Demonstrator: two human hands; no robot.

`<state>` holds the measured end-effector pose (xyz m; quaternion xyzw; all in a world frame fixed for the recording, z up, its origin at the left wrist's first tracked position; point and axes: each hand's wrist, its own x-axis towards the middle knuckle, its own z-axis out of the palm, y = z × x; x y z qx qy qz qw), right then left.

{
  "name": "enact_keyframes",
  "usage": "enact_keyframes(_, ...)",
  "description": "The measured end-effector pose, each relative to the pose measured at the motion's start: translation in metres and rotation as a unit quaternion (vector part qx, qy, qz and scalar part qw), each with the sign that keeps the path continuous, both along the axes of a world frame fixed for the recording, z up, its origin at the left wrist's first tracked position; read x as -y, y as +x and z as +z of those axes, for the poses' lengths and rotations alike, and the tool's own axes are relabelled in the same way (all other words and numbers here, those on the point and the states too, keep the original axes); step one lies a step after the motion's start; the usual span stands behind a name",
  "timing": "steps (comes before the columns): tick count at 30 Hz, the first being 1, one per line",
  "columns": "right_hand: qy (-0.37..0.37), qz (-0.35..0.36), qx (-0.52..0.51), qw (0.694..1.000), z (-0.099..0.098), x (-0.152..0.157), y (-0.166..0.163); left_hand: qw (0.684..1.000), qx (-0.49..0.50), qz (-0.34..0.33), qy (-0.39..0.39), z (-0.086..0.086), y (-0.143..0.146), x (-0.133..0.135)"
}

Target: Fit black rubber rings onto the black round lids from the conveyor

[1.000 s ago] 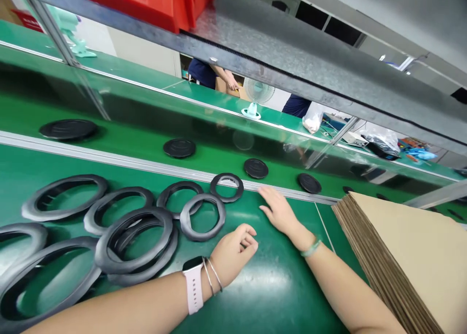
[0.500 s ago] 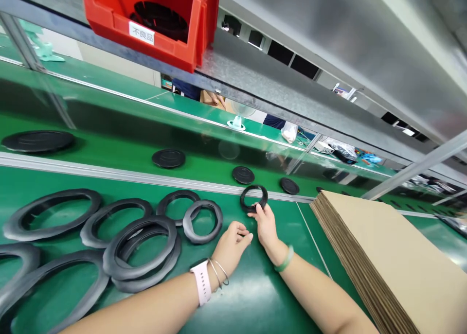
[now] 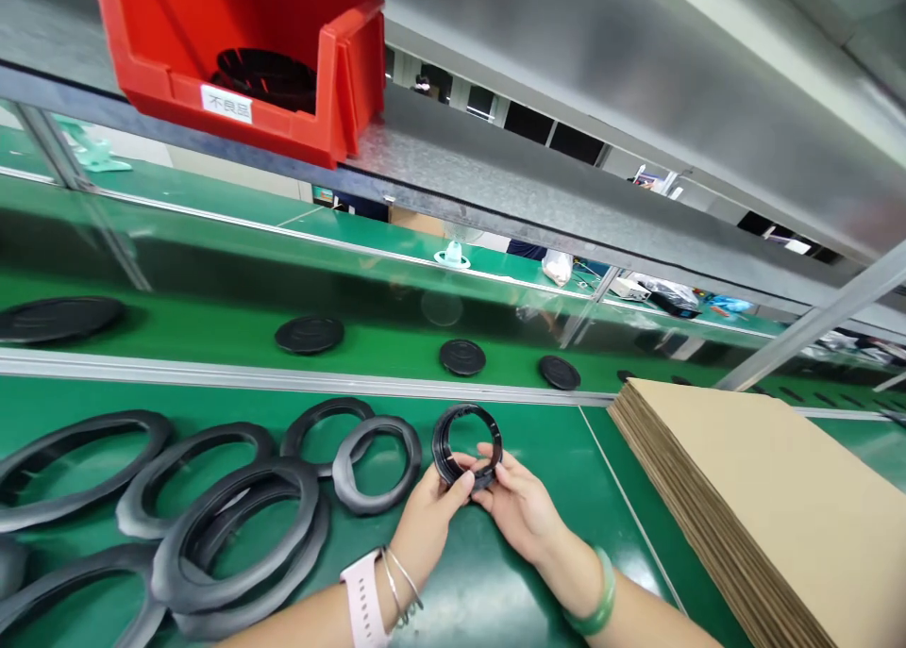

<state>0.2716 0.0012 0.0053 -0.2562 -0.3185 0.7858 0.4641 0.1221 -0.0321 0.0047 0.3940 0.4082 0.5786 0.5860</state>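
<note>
A black ring (image 3: pixel 443 440) is held upright above the green bench, its open middle facing me. My left hand (image 3: pixel 433 508) pinches its lower left edge between thumb and fingers. At its lower right edge, my right hand (image 3: pixel 520 506) grips it too, fingers curled behind the rim. Just left of my hands, a dark grey ring (image 3: pixel 348 473) lies partly over another black ring (image 3: pixel 301 433). Larger grey rings (image 3: pixel 170 573) lie farther left, two of them stacked.
Behind the metal rail, black discs (image 3: pixel 462 357) lie on a green belt (image 3: pixel 382 346). Stacked cardboard sheets (image 3: pixel 764 478) stand at the right. Overhead, a metal shelf (image 3: pixel 453 148) carries a red bin (image 3: pixel 283 139) with black parts inside.
My right hand has brought the black ring nearer and turned it more upright. My left hand, free before, has closed on its lower left edge. The view has shifted slightly.
</note>
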Motion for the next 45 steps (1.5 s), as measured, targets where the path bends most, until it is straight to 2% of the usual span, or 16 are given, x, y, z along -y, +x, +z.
enact_keyframes(7, -0.108, -0.026, -0.057, 0.992, -0.003, 0.001, 0.005, 0.999, -0.011, -0.005, -0.045, -0.001, -0.002, 0.004)
enact_keyframes(9, -0.145, -0.026, -0.071, 0.987, -0.003, 0.000, 0.005, 0.998, 0.014, -0.049, -0.042, 0.000, 0.001, 0.008)
enact_keyframes(11, -0.165, -0.026, -0.072, 0.983, -0.003, 0.000, 0.005, 0.992, 0.031, -0.120, -0.003, 0.002, 0.005, 0.013)
enact_keyframes(14, -0.167, -0.007, -0.053, 0.985, -0.002, 0.003, 0.005, 0.976, -0.017, -0.205, 0.074, 0.002, 0.007, 0.020)
enact_keyframes(16, -0.148, 0.007, -0.043, 0.988, -0.001, 0.005, 0.005, 0.969, -0.060, -0.226, 0.076, 0.002, 0.007, 0.023)
enact_keyframes(21, -0.126, 0.009, -0.039, 0.991, -0.001, 0.005, 0.004, 0.972, -0.079, -0.220, 0.016, -0.001, 0.008, 0.023)
enact_keyframes(37, -0.136, -0.003, -0.036, 0.990, 0.002, 0.004, 0.002, 0.975, -0.091, -0.201, -0.014, -0.003, 0.012, 0.022)
enact_keyframes(45, -0.185, -0.010, -0.037, 0.982, -0.012, -0.001, 0.004, 0.980, -0.041, -0.184, -0.056, -0.010, 0.014, 0.020)
